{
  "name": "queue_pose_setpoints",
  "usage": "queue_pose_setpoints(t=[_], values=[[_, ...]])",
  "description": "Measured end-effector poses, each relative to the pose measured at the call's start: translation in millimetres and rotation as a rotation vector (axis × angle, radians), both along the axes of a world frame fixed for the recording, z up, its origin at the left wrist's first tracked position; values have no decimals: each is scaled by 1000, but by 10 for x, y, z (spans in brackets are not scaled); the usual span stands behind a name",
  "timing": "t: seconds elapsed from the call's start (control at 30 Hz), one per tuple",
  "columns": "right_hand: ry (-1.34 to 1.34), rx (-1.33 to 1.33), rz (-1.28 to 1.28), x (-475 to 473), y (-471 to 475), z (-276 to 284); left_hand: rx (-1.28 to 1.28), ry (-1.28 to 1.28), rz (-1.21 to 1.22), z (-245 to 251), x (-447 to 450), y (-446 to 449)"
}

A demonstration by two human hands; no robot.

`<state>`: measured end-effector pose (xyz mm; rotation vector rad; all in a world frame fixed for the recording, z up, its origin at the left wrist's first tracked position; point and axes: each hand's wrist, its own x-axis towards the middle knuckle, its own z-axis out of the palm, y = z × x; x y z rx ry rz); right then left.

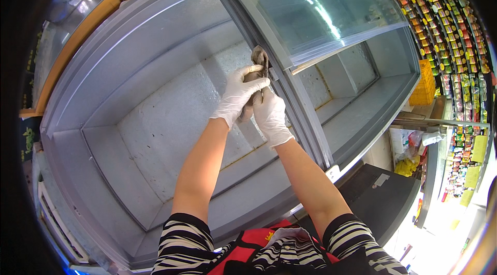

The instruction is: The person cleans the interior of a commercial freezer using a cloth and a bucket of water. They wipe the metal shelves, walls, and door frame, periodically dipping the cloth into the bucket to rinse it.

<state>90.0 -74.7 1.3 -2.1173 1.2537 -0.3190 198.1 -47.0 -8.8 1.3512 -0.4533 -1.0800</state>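
My left hand, in a white disposable glove, grips a grey-brown cloth with the thumb and fingers curled around it. Just below and to the right, my right hand, gloved the same way, pinches the lower part of the cloth. The cloth is bunched, and its upper end sticks out past my left fingers beside the grey middle rail of a chest freezer. Whether it touches the rail cannot be told. Under my hands lies the freezer's pale floor, with dark specks and brownish stains along its edges.
A sliding glass lid covers part of the freezer's right side. To the right stand a yellow plastic basket and shelves of small packets. A dark panel sits at lower right. An orange-framed glass case borders the left.
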Motion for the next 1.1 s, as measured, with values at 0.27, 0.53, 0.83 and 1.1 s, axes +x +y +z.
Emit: queue_pose_setpoints(t=[0.27,0.53,0.83,1.1], values=[[-21,140,58,14,-71,249,80,-242,164,-111,-68,-82],[-201,262,27,-992,162,435,45,-578,-68,56,218,-53],[-118,235,-67,-1860,246,502,274,-888,-637,552,626,-409],[-167,64,-114,-1891,199,465,233,-633,-352,442,497,-298]])
